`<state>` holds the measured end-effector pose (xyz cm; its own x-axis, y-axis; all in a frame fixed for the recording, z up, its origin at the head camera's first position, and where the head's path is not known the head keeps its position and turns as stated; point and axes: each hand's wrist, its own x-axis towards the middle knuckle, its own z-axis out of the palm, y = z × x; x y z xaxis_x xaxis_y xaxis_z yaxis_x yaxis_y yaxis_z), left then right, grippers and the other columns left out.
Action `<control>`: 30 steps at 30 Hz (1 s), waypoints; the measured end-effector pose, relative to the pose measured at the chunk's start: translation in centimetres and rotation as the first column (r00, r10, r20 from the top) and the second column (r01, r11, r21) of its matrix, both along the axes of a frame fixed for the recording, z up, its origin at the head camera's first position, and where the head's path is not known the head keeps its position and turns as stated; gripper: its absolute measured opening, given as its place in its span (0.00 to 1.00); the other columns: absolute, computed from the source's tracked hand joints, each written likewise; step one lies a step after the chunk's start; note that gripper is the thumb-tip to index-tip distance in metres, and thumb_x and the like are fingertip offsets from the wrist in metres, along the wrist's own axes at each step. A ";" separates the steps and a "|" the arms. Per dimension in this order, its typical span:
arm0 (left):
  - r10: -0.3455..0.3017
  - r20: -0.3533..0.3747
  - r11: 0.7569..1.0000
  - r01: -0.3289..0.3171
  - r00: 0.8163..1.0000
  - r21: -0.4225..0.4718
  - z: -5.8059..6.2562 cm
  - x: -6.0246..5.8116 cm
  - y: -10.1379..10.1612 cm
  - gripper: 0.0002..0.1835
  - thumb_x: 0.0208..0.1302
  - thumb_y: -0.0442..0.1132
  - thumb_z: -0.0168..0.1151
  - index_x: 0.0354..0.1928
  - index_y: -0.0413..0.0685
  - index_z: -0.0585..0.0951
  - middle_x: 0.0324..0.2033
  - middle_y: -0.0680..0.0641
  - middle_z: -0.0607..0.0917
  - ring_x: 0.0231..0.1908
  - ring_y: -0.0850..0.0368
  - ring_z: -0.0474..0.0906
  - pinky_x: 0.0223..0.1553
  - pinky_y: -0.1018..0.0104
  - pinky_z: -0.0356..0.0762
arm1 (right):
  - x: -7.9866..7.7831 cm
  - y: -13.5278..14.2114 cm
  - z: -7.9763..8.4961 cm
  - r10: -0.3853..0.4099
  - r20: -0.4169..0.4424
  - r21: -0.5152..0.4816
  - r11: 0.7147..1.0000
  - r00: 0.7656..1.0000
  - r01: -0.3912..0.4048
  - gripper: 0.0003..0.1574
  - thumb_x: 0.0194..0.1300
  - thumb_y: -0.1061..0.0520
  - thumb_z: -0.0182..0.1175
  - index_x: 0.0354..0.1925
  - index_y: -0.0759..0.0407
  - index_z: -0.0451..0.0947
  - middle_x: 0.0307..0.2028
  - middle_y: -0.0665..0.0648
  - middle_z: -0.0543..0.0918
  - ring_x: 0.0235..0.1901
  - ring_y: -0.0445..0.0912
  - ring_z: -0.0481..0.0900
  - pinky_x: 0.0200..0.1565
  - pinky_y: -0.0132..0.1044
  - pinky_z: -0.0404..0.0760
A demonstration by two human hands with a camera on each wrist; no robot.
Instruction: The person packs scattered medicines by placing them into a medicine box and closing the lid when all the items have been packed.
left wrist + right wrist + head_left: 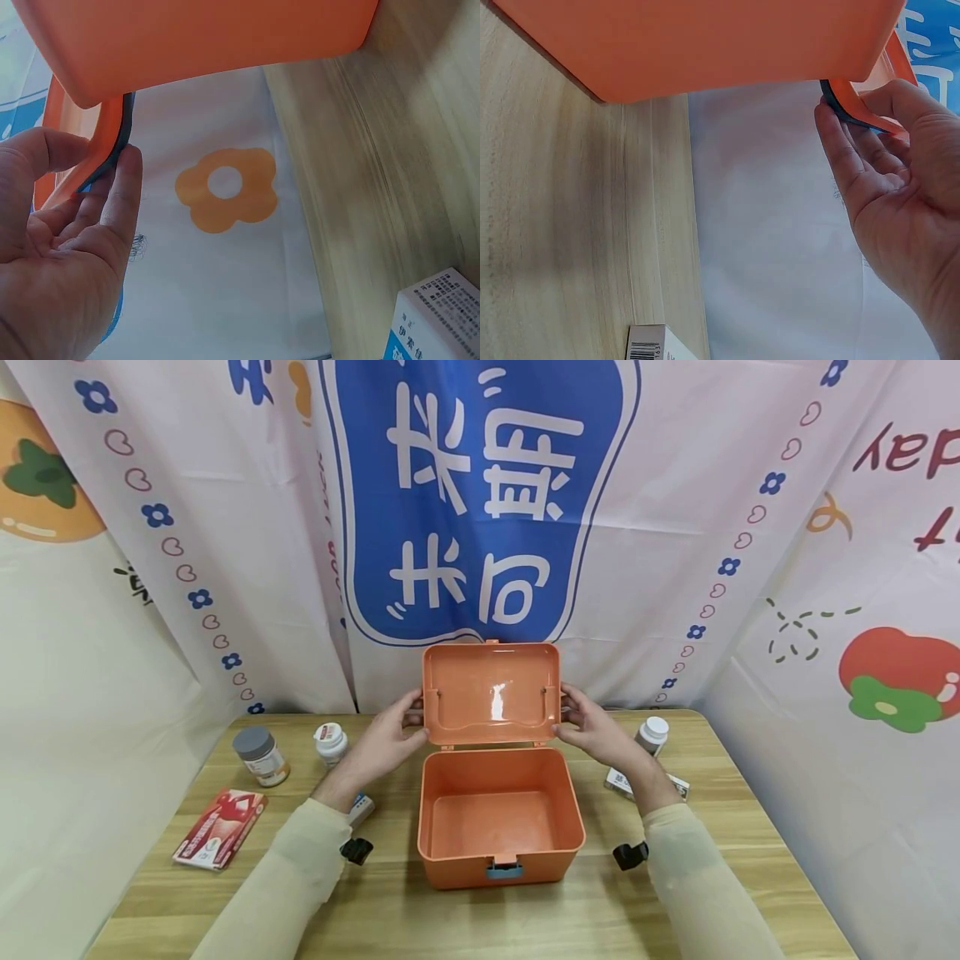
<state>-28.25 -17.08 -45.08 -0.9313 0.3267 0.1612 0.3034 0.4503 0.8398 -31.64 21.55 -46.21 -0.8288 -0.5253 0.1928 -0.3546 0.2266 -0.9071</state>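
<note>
An orange plastic storage box (498, 870) stands on the table with its hinged lid (491, 693) raised upright at the back. Its inside is bare, and a blue latch (505, 870) sits on the front wall. My left hand (386, 739) grips the lid's left edge, thumb on the inner face and fingers behind, as the left wrist view also shows. On the opposite edge my right hand (596, 727) holds the lid the same way. A dark strip (840, 105) runs along the lid's outer side under the fingertips in the right wrist view.
Left on the table are a grey-capped jar (262, 758), a white bottle (330, 742), a red flat box (221, 828) and a small white-blue box (361, 810) near the left forearm. Rightward, a white-capped bottle (652, 733) stands by a small box (678, 787). A printed curtain (637, 568) hangs behind.
</note>
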 end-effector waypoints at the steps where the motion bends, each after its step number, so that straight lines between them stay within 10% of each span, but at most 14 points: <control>1: 0.002 0.001 1.000 -0.002 1.000 -0.002 0.0 0.0 0.0 0.38 0.72 0.30 0.60 0.82 0.42 0.59 0.70 0.32 0.76 0.65 0.36 0.81 0.64 0.47 0.84 | 0.0 0.0 0.0 0.002 0.002 -0.001 1.000 1.000 -0.002 0.49 0.73 0.68 0.62 0.82 0.63 0.48 0.69 0.75 0.72 0.65 0.65 0.78 0.55 0.25 0.84; 30: 0.053 -0.004 0.999 -0.053 0.999 -0.005 0.1 -1.1 -0.2 0.39 0.73 0.30 0.58 0.83 0.43 0.57 0.71 0.33 0.75 0.66 0.36 0.81 0.64 0.48 0.84 | -0.8 -0.8 0.0 -0.047 -0.001 0.040 0.998 0.999 0.047 0.52 0.76 0.64 0.61 0.85 0.59 0.43 0.73 0.73 0.70 0.70 0.70 0.75 0.57 0.29 0.85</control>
